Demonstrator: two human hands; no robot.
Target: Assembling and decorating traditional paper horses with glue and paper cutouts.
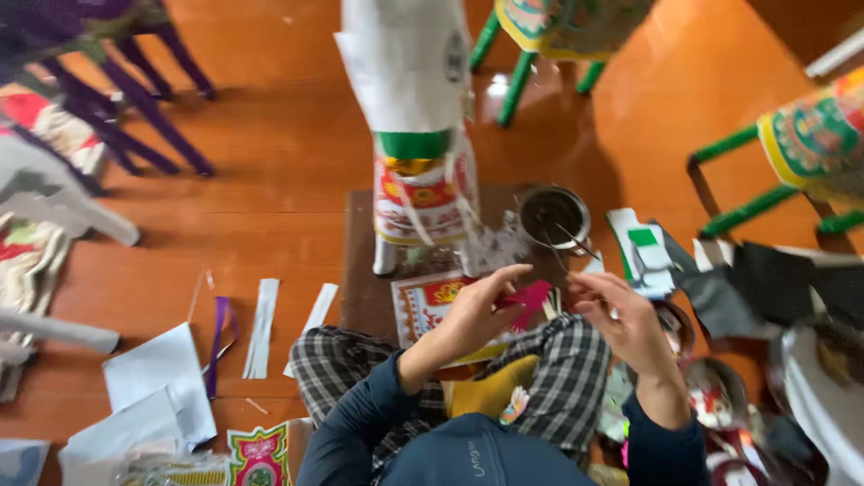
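Above the lap, the left hand (472, 315) pinched a pink paper scrap (529, 295) between closed fingers; the right hand (621, 319) hovered beside it, fingers loosely curled, empty as far as visible — likely a trimming-and-pasting step; next move needs careful placement.

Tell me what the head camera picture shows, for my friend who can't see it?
A seated person's left hand pinches a small magenta paper scrap while the right hand hovers beside it. Ahead, a white paper animal figure stands on a brown board near a round metal bowl, on an orange floor.
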